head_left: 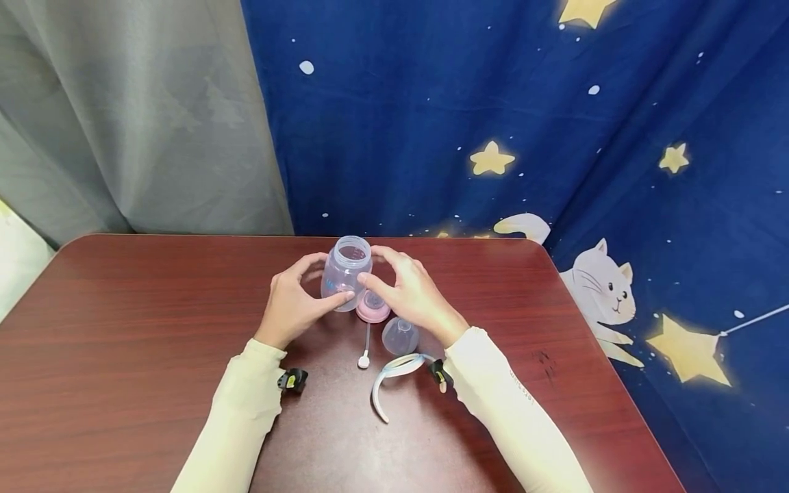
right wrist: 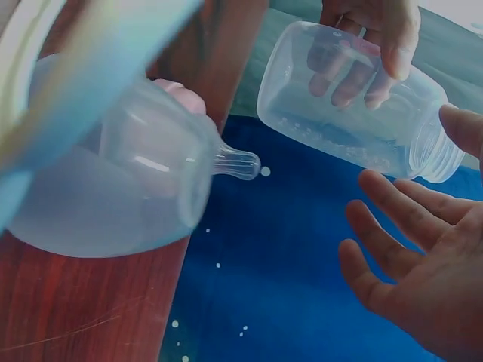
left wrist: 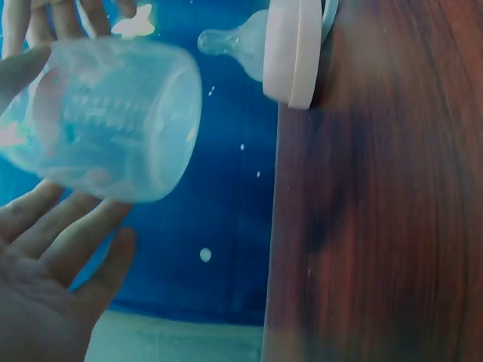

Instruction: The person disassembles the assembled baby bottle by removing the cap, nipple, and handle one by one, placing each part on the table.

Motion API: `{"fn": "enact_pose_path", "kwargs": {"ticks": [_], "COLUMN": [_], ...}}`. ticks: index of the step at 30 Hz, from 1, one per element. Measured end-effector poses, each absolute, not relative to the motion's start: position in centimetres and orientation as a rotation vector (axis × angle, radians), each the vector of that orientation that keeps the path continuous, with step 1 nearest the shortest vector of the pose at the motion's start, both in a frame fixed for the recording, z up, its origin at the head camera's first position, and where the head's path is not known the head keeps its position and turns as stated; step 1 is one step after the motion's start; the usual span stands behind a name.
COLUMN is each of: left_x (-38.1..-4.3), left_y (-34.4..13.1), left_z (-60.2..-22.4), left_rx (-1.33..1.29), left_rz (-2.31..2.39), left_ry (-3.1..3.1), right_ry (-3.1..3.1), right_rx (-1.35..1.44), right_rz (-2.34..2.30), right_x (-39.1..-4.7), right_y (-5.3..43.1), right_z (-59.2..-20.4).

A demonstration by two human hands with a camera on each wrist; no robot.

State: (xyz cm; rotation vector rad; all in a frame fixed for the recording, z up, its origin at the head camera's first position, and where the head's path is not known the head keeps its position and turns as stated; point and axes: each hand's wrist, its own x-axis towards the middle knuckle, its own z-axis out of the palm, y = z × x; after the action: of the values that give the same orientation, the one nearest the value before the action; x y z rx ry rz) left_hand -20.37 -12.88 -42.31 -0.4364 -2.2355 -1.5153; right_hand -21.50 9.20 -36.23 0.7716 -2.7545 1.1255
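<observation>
An uncapped clear baby bottle point(head_left: 339, 287) is held off the table by my left hand point(head_left: 292, 301), thumb on the near side, fingers behind. My right hand point(head_left: 416, 291) is at the bottle's open threaded neck, its thumb by the shoulder. In the right wrist view the right fingers point(right wrist: 400, 226) are spread beside the neck, not wrapped round it. Just beyond the bottle's base stands a nipple in a pink collar point(head_left: 373, 313), with a thin straw ending in a white weight point(head_left: 364, 360). A clear dome cap point(head_left: 401, 337) sits below my right hand.
A curved translucent loop point(head_left: 397, 367) lies near the right wrist, large and blurred in the right wrist view. The brown table point(head_left: 154, 329) ends at a blue star-patterned curtain point(head_left: 394, 137) and a grey one point(head_left: 142, 123). Dark straps with small devices are on both wrists.
</observation>
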Motion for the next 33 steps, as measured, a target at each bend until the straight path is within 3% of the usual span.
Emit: {"fn": "enact_pose_path", "kwargs": {"ticks": [33], "left_x": [-20.4], "left_y": [-15.6], "left_z": [-42.5], "left_rx": [-0.564], "left_rz": [-1.634], "left_ry": [-2.752], "right_ry": [-2.834], "right_rx": [0.869], "right_rz": [0.821], "right_x": [-20.3], "right_y": [7.8], "right_z": [-38.4]}}
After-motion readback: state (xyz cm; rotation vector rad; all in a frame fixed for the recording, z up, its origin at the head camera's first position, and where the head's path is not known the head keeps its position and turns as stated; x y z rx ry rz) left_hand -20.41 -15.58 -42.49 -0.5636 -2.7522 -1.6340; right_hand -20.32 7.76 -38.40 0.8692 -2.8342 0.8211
